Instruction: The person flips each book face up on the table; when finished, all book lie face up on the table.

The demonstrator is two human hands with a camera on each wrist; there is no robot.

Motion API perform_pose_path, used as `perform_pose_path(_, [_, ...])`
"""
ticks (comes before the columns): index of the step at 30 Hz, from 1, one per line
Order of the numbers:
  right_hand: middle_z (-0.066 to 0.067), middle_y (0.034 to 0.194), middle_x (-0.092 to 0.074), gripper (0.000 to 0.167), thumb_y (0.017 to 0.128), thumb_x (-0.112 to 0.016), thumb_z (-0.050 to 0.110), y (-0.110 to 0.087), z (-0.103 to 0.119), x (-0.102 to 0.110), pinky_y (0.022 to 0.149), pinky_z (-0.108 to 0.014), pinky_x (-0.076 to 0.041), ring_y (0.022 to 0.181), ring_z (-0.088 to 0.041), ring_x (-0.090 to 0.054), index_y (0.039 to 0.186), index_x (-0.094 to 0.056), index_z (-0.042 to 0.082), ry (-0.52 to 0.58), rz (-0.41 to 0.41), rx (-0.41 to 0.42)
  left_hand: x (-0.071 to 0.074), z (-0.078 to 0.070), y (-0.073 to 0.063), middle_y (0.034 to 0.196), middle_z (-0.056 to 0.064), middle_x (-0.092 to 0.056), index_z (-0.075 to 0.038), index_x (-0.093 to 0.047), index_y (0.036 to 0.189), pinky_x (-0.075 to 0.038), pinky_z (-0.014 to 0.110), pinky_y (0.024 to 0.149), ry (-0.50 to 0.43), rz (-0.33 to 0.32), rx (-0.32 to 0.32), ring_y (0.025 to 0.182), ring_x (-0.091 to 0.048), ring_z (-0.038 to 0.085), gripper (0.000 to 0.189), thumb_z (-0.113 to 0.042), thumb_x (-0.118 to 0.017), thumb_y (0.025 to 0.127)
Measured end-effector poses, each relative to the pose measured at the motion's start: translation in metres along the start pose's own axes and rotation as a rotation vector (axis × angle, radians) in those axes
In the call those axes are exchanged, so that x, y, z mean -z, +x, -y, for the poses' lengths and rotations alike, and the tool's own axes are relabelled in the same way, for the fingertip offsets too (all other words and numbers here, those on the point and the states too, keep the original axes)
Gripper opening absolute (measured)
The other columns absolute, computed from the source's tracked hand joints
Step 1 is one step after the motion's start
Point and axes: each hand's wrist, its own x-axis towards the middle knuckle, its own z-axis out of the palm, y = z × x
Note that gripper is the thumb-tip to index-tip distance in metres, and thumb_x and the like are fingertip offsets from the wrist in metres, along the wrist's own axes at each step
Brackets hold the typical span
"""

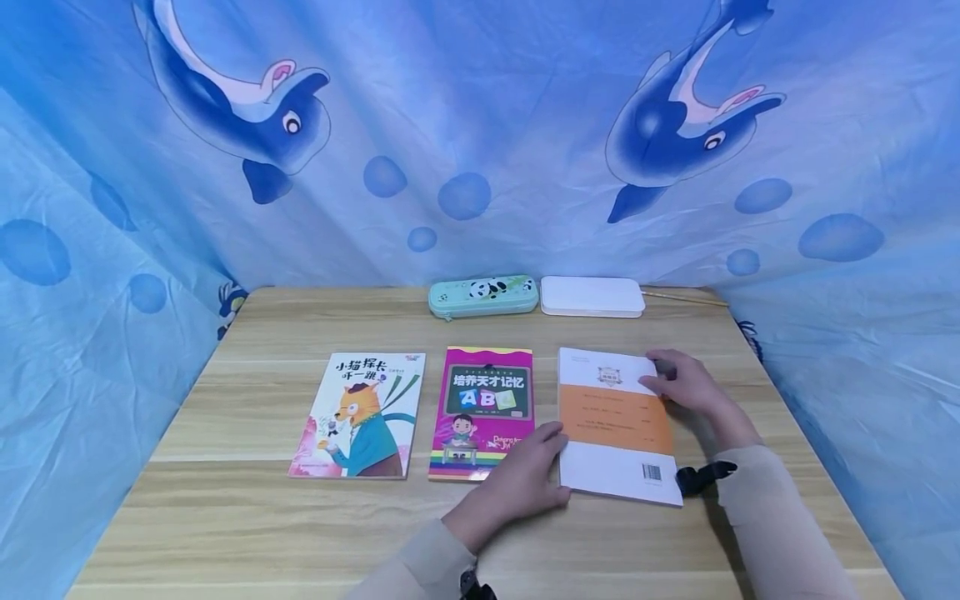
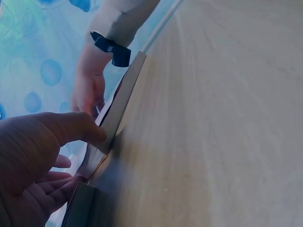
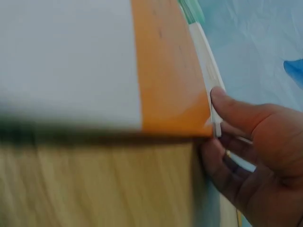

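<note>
A white book with an orange band (image 1: 611, 467) lies back cover up on the table, a barcode near its lower right corner. My left hand (image 1: 522, 477) holds its left edge near the bottom corner; in the left wrist view the thumb (image 2: 90, 130) touches the book's edge (image 2: 124, 97), fingers below. At the upper right edge my right hand (image 1: 690, 385) pinches the book, thumb on the cover (image 3: 168, 71) side and fingers under the edge in the right wrist view. A pink ABC book (image 1: 487, 379) lies just left, partly behind my left hand.
A cat picture book (image 1: 375, 425) lies at the left of the wooden table (image 1: 225, 417). Along the back edge are a green panda pencil case (image 1: 483, 297), a white flat box (image 1: 592, 297) and a thin stick (image 1: 686, 297). Blue dolphin curtains (image 1: 465, 100) surround the table.
</note>
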Motion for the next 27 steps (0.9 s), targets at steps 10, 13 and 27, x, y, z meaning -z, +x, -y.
perform_pose_path(10, [-0.023, 0.131, -0.054, 0.048, 0.107, -0.052, 0.023, -0.004, -0.02, 0.005, 0.074, -0.026, -0.053, 0.101, -0.029, -0.056, 0.151, -0.045, 0.004, 0.208, 0.031, 0.068, -0.008, -0.001, -0.003, 0.163, 0.009, -0.031, -0.006, -0.046, 0.151, -0.038, 0.04, 0.116, -0.078, -0.018, 0.012, 0.146, -0.037, 0.027, 0.083, -0.025, -0.085, 0.08])
perform_pose_path(13, [-0.022, 0.129, -0.056, 0.049, 0.107, -0.052, 0.026, -0.004, -0.021, 0.003, 0.072, -0.026, -0.052, 0.097, -0.028, -0.056, 0.151, -0.046, 0.004, 0.203, 0.017, 0.075, -0.009, -0.003, -0.003, 0.165, 0.006, -0.028, -0.008, -0.043, 0.153, -0.037, 0.04, 0.116, -0.1, -0.026, 0.031, 0.148, -0.034, 0.027, 0.086, -0.026, -0.086, 0.081])
perform_pose_path(27, [-0.019, 0.118, -0.059, 0.047, 0.1, -0.058, 0.002, -0.002, -0.022, 0.005, 0.083, -0.036, -0.045, 0.103, -0.031, -0.051, 0.146, -0.051, 0.003, 0.091, -0.017, 0.128, -0.016, -0.011, -0.002, 0.164, 0.013, -0.029, -0.003, -0.044, 0.151, -0.037, 0.039, 0.116, -0.137, -0.079, 0.066, 0.148, -0.034, 0.03, 0.09, -0.015, -0.09, 0.075])
